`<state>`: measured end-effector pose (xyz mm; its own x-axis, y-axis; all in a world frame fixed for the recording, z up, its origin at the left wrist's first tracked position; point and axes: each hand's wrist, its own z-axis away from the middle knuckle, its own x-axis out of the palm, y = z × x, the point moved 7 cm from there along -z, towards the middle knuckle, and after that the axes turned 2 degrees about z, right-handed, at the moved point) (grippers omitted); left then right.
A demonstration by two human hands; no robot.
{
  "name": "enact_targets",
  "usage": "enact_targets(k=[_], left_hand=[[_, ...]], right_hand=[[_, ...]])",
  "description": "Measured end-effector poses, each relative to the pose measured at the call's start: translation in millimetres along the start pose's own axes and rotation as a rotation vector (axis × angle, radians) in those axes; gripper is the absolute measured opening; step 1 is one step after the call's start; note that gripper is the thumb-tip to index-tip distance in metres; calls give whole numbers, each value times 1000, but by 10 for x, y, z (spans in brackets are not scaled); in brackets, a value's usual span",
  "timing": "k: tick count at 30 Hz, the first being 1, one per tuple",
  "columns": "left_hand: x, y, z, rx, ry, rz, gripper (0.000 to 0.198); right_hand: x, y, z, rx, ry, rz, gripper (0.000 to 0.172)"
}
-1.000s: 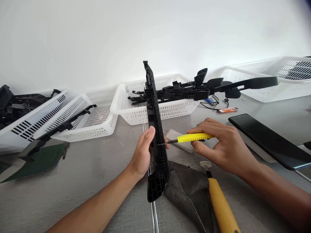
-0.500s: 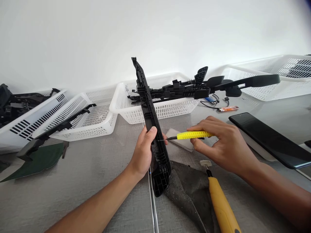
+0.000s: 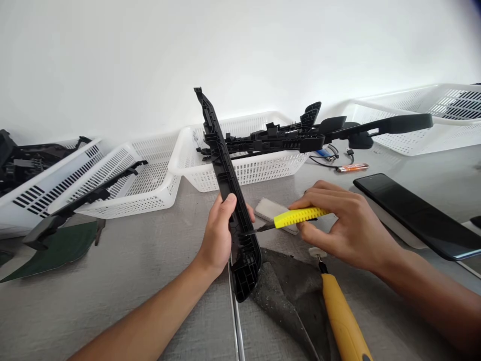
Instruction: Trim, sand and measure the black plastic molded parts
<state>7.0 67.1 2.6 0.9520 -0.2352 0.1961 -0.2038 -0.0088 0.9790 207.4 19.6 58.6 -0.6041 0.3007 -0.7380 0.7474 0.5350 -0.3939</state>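
Observation:
My left hand is closed round a long black ribbed plastic trim piece, thumb on its near face, and holds it upright with its top leaning left. In my right hand is a yellow-handled craft knife, gripped between thumb and fingers. Its dark blade points left and its tip meets the ribbed face of the trim piece, below my left thumb. Whether the tip cuts in or only touches, I cannot tell. Beneath the knife lies a pale flat block, partly covered.
A yellow-handled tool with a pale tip rests by a dark grey cloth. White baskets with black parts line the wall. To the right are a phone, a cable and an orange-labelled stick. Green sheet lies left.
The knife tip has moved down along the trim piece, and the handle now tilts more, its blade end lower. The trim piece and my left hand have shifted slightly left.

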Motion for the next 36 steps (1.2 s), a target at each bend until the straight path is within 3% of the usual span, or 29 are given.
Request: enact_targets(k=[5, 36], left_hand=[[4, -9, 1, -41, 7, 9, 41], [-28, -5, -11, -21, 72, 81, 47]], right_hand=[[-45, 40, -11, 48, 71, 19, 15], [1, 61, -4, 75, 17, 0, 16]])
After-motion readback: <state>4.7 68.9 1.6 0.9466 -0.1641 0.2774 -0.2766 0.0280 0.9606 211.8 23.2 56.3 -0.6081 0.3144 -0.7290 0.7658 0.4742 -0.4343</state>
